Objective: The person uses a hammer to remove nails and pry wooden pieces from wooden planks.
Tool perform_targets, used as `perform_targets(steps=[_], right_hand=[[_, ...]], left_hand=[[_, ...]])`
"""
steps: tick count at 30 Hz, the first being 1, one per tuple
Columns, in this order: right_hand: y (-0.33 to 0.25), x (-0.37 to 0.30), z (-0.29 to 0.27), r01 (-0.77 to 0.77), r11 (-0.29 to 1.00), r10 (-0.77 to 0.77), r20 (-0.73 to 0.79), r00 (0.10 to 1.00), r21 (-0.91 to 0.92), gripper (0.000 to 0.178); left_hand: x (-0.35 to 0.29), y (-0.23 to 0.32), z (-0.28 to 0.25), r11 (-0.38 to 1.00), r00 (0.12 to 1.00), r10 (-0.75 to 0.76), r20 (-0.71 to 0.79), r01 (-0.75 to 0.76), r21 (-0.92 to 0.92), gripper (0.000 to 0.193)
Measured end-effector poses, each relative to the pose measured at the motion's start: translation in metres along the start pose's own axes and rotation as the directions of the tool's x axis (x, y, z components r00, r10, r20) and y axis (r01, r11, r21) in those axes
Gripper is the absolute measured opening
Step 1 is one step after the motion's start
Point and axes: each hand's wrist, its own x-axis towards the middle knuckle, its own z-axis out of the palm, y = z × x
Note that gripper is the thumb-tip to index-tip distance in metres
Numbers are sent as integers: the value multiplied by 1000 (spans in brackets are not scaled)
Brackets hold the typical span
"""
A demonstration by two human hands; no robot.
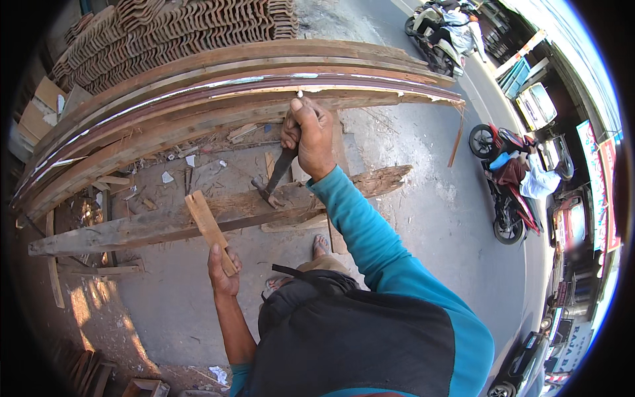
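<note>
My left hand (225,272) is closed round the lower end of a short, flat wooden piece (206,220), which tilts up and away to the left. My right hand (311,135) grips a hammer (283,167) by its dark handle, with the head hanging down and to the left, just over or against a weathered beam (152,221). I cannot tell whether the head touches the wood. The right thumb points up, close to a small whitish bit on the edge of a long brown-painted board (258,86). That board lies among several long timbers.
Stacked roof tiles (192,40) stand beyond the timbers. Wood scraps and chips (167,177) litter the ground. On the road at right are a red motorcycle (509,178) with a rider, another motorcycle (443,40) farther off, and a dark car (522,364). Wooden frames (145,387) lie at lower left.
</note>
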Motion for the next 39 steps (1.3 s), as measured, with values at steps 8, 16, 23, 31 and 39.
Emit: perform_targets(steps=[8,16,23,31,39], right_hand=[[-2,-25,16,103,992,-96,98,991,-73,43],[12,-27,38,100,980,-70,172,983,-175,41],[15,-18,65,262,878,-137,314,939,-400,37],[8,-22,52,205,933,-47,464,884,-295,36],[10,-17,52,174,934,-5,476,879,-311,29]], left_hand=[[24,20,-37,981,965,193,-179,-189,41,58],[54,-1,-79,946,841,243,-484,-95,310,52],[48,23,-65,962,859,90,-504,56,268,59],[41,25,-62,961,860,43,-509,103,256,55],[41,21,-74,964,870,15,-493,118,238,54]])
